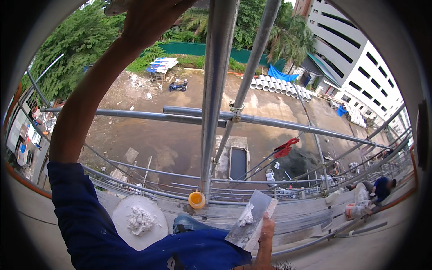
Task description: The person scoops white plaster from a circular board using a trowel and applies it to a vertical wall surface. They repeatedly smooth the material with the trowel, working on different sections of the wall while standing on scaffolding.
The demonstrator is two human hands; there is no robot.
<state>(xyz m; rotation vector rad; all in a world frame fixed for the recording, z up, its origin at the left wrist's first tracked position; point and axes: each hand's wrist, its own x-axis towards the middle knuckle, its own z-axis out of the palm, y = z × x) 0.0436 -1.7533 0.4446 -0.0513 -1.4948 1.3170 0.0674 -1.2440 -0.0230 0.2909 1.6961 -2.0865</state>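
My left arm, in a dark blue sleeve, reaches up along the left side. My left hand is at the upper edge, where its fingers are mostly cut off; a pale greyish shape beside it is too cropped to name. Low and right of centre, my right hand is closed around the pale edge strip of a flat metal plastering trowel. A lump of white plaster sits on its tilted face. A round white mixing board with a heap of plaster lies at lower left.
Upright scaffold poles and a horizontal tube cross in front of me. An orange-yellow bucket stands by the pole foot on the planks. A co-worker bends over at right. Muddy ground lies far below.
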